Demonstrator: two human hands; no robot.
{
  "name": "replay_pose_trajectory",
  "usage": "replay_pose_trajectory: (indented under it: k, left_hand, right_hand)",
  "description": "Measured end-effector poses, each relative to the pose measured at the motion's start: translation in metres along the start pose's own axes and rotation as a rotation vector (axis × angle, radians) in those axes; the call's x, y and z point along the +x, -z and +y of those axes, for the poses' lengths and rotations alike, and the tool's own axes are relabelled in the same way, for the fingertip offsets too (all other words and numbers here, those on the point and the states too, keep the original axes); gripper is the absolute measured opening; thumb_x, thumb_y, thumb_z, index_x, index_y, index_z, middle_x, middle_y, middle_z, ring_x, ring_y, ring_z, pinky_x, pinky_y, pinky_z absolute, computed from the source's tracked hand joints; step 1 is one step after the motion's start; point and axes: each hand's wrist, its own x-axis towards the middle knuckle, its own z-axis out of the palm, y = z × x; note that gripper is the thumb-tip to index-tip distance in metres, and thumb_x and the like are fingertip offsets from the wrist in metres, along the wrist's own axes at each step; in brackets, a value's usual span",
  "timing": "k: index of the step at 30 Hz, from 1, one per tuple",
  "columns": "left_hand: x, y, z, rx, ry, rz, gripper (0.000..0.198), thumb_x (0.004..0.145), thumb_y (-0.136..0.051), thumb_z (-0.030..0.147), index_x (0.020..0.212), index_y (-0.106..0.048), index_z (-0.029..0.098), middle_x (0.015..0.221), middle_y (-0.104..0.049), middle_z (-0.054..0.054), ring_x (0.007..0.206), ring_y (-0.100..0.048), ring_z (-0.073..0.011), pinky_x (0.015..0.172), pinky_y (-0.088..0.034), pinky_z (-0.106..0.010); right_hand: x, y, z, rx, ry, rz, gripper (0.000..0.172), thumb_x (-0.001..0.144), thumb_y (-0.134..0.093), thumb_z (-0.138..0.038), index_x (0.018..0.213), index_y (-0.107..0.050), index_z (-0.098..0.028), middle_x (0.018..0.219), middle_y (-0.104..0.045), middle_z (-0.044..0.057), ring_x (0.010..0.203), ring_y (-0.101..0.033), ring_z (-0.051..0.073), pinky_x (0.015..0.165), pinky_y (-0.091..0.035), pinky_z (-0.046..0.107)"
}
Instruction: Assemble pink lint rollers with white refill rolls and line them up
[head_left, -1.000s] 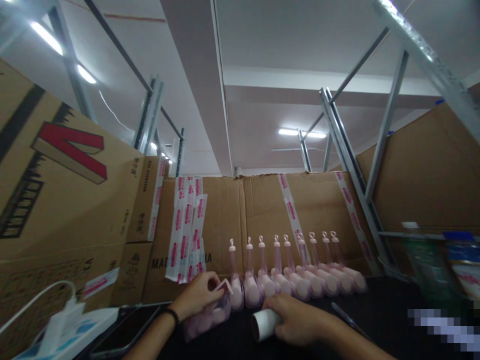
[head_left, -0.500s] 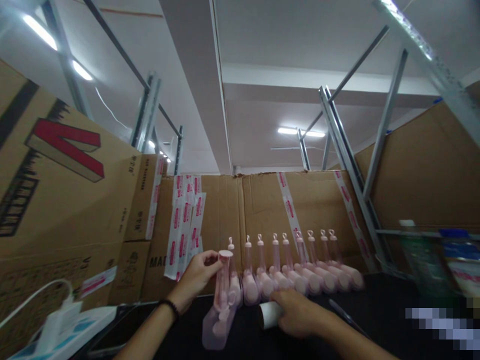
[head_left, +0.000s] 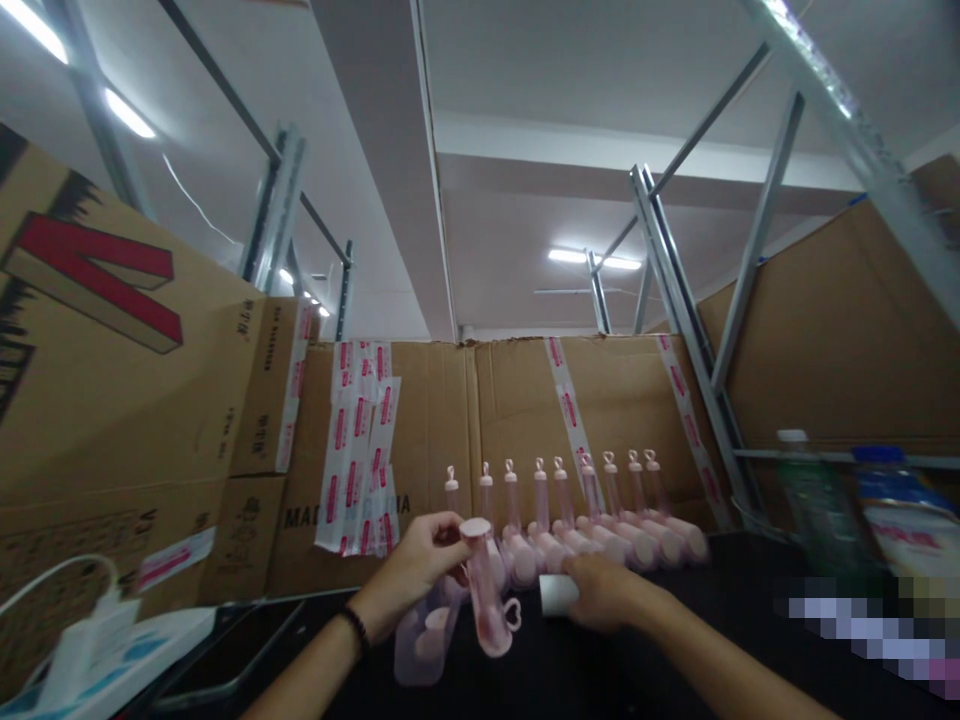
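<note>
Translucent pink plastic tube with a heart-shaped loop (head_left: 487, 590) pinched at its capped end by the left hand (head_left: 424, 558), hung tilted over the black table (head_left: 675, 670), white paper roll (head_left: 556, 595) gripped under the right hand (head_left: 604, 592), row of matching pink tubes (head_left: 600, 520) leaned on the cardboard wall (head_left: 510, 420) just beyond both hands.

Left hand (head_left: 420, 555) pinches a pink bottle (head_left: 486, 590) by the top end, heart loop pointing down, w/ a clear pink bag (head_left: 420, 640) just under it. Right hand (head_left: 604, 592) sits on a white roll (head_left: 556, 594) on the black table (head_left: 675, 690). Row of pink bottles (head_left: 585, 520) leans vs the cardboard wall (head_left: 510, 410) behind.
</note>
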Motion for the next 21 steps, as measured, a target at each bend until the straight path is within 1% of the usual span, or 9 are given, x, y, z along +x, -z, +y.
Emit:
replay_pose_trajectory:
  k: [3, 6, 10, 13, 15, 18, 21]
  left_hand:
    - [0.001, -0.005, -0.009, 0.064, 0.009, -0.063, 0.036, 0.068, -0.074, 0.048, 0.077, -0.061, 0.015, 0.068, -0.062, 0.001, 0.062, -0.059, -0.0148, 0.057, -0.05, -0.027]
    - [0.004, -0.005, -0.018, 0.088, 0.019, -0.09, 0.033, 0.068, -0.074, 0.044, 0.079, -0.061, 0.015, 0.073, -0.064, 0.0, 0.067, -0.062, -0.0172, 0.058, -0.051, -0.027]
    - [0.006, -0.001, -0.024, 0.144, -0.028, -0.112, 0.031, 0.071, -0.073, 0.04, 0.083, -0.062, 0.014, 0.075, -0.064, -0.001, 0.07, -0.062, -0.0172, 0.061, -0.049, -0.027]
    - [0.006, 0.001, -0.022, 0.175, -0.057, -0.119, 0.029, 0.072, -0.073, 0.037, 0.085, -0.063, 0.014, 0.079, -0.065, -0.001, 0.076, -0.062, -0.0166, 0.07, -0.049, -0.027]
    - [0.006, 0.0, -0.019, 0.167, -0.049, -0.116, 0.03, 0.071, -0.074, 0.038, 0.085, -0.063, 0.014, 0.081, -0.066, -0.001, 0.079, -0.062, -0.0167, 0.074, -0.048, -0.028]
    - [0.004, -0.002, -0.014, 0.158, -0.02, -0.106, 0.033, 0.067, -0.077, 0.039, 0.084, -0.061, 0.015, 0.079, -0.065, 0.0, 0.08, -0.061, -0.0171, 0.074, -0.048, -0.027]
    - [0.004, -0.003, -0.011, 0.178, -0.013, -0.102, 0.033, 0.067, -0.077, 0.04, 0.084, -0.061, 0.016, 0.079, -0.065, 0.0, 0.08, -0.061, -0.0173, 0.074, -0.048, -0.027]
  right_hand:
    - [0.003, 0.001, 0.002, -0.006, -0.014, 0.013, 0.043, 0.066, -0.062, -0.019, 0.109, -0.065, -0.018, 0.111, -0.067, 0.015, 0.106, -0.06, 0.034, 0.082, -0.042, 0.039]
    - [0.004, 0.004, 0.0, 0.012, 0.018, 0.05, 0.044, 0.069, -0.061, -0.021, 0.113, -0.062, -0.018, 0.117, -0.063, 0.013, 0.111, -0.056, 0.03, 0.087, -0.038, 0.037]
    - [0.003, 0.007, -0.005, 0.036, 0.074, 0.097, 0.04, 0.071, -0.059, -0.018, 0.111, -0.063, -0.017, 0.117, -0.062, 0.012, 0.111, -0.053, 0.028, 0.089, -0.036, 0.034]
    - [0.003, 0.007, -0.009, 0.045, 0.108, 0.127, 0.036, 0.072, -0.058, -0.016, 0.107, -0.065, -0.017, 0.117, -0.062, 0.012, 0.112, -0.053, 0.028, 0.091, -0.034, 0.034]
    - [0.003, 0.007, -0.01, 0.047, 0.126, 0.141, 0.034, 0.073, -0.058, -0.016, 0.106, -0.066, -0.017, 0.116, -0.062, 0.012, 0.112, -0.053, 0.028, 0.093, -0.034, 0.034]
    - [0.003, 0.008, -0.011, 0.048, 0.14, 0.151, 0.032, 0.074, -0.058, -0.016, 0.105, -0.066, -0.016, 0.115, -0.063, 0.012, 0.11, -0.054, 0.028, 0.093, -0.034, 0.034]
    - [0.004, 0.007, -0.01, 0.049, 0.146, 0.153, 0.032, 0.074, -0.058, -0.017, 0.105, -0.066, -0.016, 0.114, -0.063, 0.012, 0.11, -0.054, 0.027, 0.092, -0.035, 0.034]
